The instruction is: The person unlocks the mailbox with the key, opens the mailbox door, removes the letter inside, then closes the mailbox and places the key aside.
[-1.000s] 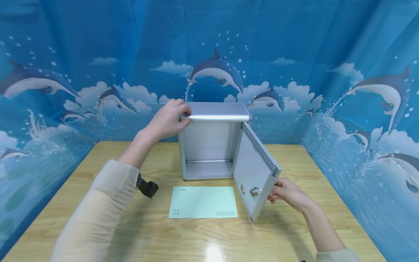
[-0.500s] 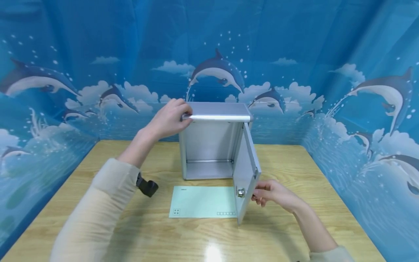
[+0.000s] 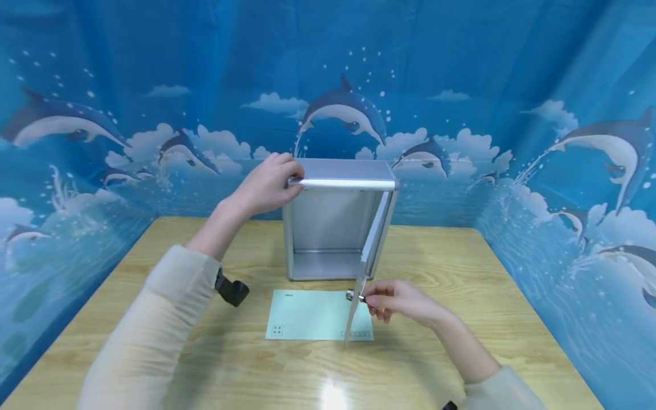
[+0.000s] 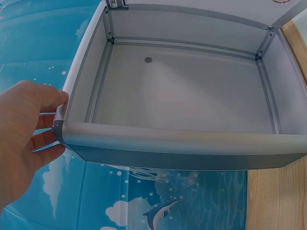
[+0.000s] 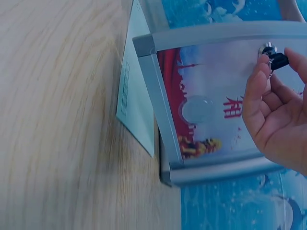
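Head view, nearest first: the right hand (image 3: 405, 299) has a closed grip, pinching a black-headed key (image 5: 279, 60) seated in the lock (image 3: 351, 295) of the door (image 5: 211, 72). Change over the last second: the door has swung inward from wide open to nearly edge-on to this camera, the right hand travelling leftward with it; judged closer to shut, though a broad opening remains. Below, the pale green envelope (image 3: 307, 313) lies flat on the wooden surface (image 3: 435, 262) in front of the metal letter box (image 3: 348, 169), unmoved; the door's free edge now crosses its right part in this view. Farther back, the left hand (image 3: 269, 182) also has its grip closed, thumb and fingers pinching the box's upper front left corner, as before; probably steadying it. Writing, near to far: right wrist view shows a red Chinese character on the door, apparently 箱, beside the fingers; the envelope bears a row of small squares and tiny print, unreadable here. No brand legible. Backdrop: blue dolphin curtain (image 3: 230, 85).
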The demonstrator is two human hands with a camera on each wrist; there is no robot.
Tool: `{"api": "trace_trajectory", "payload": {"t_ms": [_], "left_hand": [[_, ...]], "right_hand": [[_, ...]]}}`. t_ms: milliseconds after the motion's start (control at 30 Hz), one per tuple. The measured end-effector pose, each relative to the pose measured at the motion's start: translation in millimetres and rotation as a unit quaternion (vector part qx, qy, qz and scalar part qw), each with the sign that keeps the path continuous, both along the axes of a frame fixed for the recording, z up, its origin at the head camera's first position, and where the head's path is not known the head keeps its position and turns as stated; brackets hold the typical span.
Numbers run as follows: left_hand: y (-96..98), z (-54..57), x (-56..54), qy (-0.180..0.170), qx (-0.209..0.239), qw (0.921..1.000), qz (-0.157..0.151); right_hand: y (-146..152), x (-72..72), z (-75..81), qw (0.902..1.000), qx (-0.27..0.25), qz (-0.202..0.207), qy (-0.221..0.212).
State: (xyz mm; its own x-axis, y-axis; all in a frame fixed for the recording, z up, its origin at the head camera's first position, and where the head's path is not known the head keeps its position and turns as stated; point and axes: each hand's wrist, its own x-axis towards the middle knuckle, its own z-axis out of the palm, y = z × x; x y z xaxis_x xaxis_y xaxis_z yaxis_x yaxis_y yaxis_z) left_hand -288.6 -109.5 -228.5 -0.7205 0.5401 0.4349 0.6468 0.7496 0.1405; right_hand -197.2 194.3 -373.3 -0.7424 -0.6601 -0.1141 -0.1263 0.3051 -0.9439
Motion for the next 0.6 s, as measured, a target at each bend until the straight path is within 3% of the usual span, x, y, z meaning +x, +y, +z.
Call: {"api": "trace_trajectory", "payload": {"t_ms": [267,600], "left_hand": [[0.6,1.6,-0.7,-0.005,-0.002,1.0,0.001],[1.1,1.6,-0.3,-0.005,-0.001,1.0,0.005]], "right_hand": [[-29.1,-4.2,-0.2,0.9998,-0.005,-0.019,-0.003],[-63.4,-14.6,-9.7,0.9917,-0.075,-0.073,-0.075]]}}
